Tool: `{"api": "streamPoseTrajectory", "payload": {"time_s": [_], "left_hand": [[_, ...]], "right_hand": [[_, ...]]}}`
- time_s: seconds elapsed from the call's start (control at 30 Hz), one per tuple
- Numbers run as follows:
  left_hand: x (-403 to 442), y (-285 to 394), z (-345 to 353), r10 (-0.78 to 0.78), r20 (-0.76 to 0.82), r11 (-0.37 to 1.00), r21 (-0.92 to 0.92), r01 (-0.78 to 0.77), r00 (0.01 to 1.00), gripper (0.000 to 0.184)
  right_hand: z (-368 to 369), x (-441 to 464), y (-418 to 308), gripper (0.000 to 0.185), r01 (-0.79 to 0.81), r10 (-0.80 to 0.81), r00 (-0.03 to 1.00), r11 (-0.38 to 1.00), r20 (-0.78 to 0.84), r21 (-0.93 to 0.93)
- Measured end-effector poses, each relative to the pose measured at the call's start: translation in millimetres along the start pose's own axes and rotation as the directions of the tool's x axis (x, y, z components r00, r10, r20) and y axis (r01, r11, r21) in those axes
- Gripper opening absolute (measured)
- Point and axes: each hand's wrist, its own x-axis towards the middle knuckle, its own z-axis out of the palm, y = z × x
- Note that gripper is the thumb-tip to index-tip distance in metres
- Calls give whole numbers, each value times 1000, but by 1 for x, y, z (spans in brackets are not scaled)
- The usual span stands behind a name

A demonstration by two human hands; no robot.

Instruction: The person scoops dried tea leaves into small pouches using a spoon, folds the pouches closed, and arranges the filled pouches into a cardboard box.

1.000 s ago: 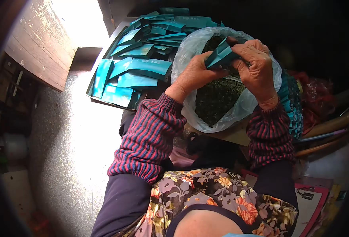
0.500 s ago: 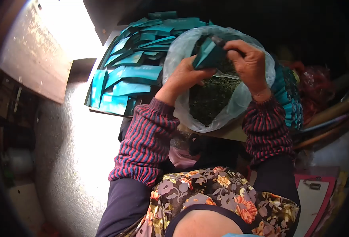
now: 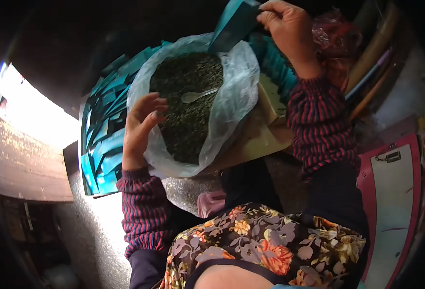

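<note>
Though cropped at 12 o'clock, teal, flat-sided packet (image 3: 232, 27) slants 7-to-1 | right hand (image 3: 292, 36) pinches it | left hand (image 3: 142, 123) unclosed

Teal packet (image 3: 233, 26): cut off above | tray packets (image 3: 110, 150): partly behind plastic bag (image 3: 239, 82) | apron (image 3: 263, 241): cut off below

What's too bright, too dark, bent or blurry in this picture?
Head view: glare bleaches the speckled grey floor near the worn brown wooden board; darkness swallows the upper corners; outer edges seem bowed; the narrow teal packet in the right hand looks slightly soft.
</note>
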Motion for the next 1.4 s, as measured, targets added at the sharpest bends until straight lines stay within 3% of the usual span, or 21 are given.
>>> {"api": "streamPoseTrajectory", "payload": {"time_s": [0.13, 0.2, 0.3, 0.33, 0.43, 0.77, 0.93, 1.4], "left_hand": [[-1, 1, 4, -17, -25, 999, 41, 18, 1000, 54], [0, -1, 6, -43, -23, 996, 82, 45, 999, 54], [1, -1, 11, -74, -34, 991, 105, 77, 997, 53], [1, -1, 12, -86, -31, 993, 84, 88, 996, 53], [2, -1, 13, -106, -37, 986, 127, 110, 994, 54], [0, 8, 17, -159, -49, 979, 118, 164, 986, 55], [1, 7, 17, -176, -34, 977, 120, 179, 984, 54], [1, 5, 15, -164, -5, 979, 124, 164, 986, 50]], "right_hand": [[-22, 16, 85, 6, 63, -98, 986, 969, -136, -240], [-17, 14, 133, 7, -104, 100, 995, 961, -28, -255], [8, -1, 161, 12, -101, 83, 995, 870, -58, -483], [17, -6, 161, 13, -232, 260, 966, 832, -16, -504], [35, -21, 160, 16, -313, 437, 897, 735, 67, -602], [67, -48, 191, 16, -268, 489, 863, 658, 129, -704], [71, -51, 198, 15, -168, 481, 856, 608, 192, -776], [63, -54, 188, 19, -124, 420, 880, 654, 222, -746]]}}
